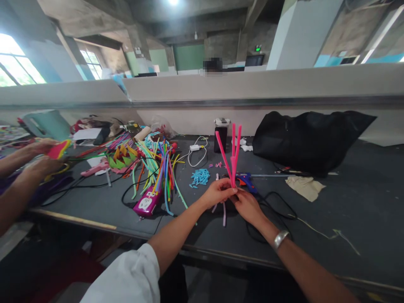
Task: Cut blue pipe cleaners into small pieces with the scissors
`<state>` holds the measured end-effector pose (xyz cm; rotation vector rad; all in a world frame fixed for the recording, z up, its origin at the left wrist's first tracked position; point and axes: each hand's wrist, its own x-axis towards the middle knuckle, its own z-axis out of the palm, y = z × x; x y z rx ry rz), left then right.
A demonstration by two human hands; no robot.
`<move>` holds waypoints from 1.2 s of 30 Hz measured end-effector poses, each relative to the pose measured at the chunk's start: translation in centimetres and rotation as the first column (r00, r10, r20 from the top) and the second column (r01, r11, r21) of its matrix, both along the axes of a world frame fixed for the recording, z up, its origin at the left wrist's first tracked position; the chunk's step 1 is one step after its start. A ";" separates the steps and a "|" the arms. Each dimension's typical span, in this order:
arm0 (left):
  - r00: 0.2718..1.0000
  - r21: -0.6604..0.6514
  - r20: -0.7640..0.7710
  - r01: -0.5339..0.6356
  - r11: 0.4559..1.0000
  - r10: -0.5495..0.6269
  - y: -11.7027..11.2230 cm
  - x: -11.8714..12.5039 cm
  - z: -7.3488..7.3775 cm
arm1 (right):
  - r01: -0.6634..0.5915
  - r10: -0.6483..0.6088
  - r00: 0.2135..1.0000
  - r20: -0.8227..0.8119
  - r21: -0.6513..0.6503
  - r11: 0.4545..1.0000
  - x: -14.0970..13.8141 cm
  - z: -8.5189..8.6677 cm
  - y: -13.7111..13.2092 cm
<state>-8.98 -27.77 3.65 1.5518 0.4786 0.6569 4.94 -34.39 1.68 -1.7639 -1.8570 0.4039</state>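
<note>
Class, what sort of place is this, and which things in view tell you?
Probably a shared craft workshop: colourful stems are heaped on a long dark worktable, a glue gun lies nearby, and a co-worker's hands work at the left.

From afar I see a white sleeve (126, 277) on the left arm (178, 235), a broad silvery bangle (280, 239) round the right wrist (267, 229).

Near the front edge of the table (362, 202), the left hand (218, 193) and right hand (249, 206) hold pink sticks (233, 162); a black bag (303, 143) lies along the back edge.
</note>
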 end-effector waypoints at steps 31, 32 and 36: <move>0.844 0.457 -0.113 -0.424 0.782 0.524 0.6 -2.6 3.9 | 0.112 -0.113 0.992 0.048 0.017 0.994 0.9 -1.1 0.0; 0.804 0.490 -0.158 -0.441 0.752 0.574 1.3 -4.0 5.1 | 0.119 -0.120 0.991 0.053 0.019 0.993 0.9 -1.1 0.0; 0.485 0.704 -0.322 -0.452 0.548 0.813 5.3 -10.9 8.3 | 0.119 -0.119 0.992 0.044 0.016 0.993 0.8 -1.2 0.0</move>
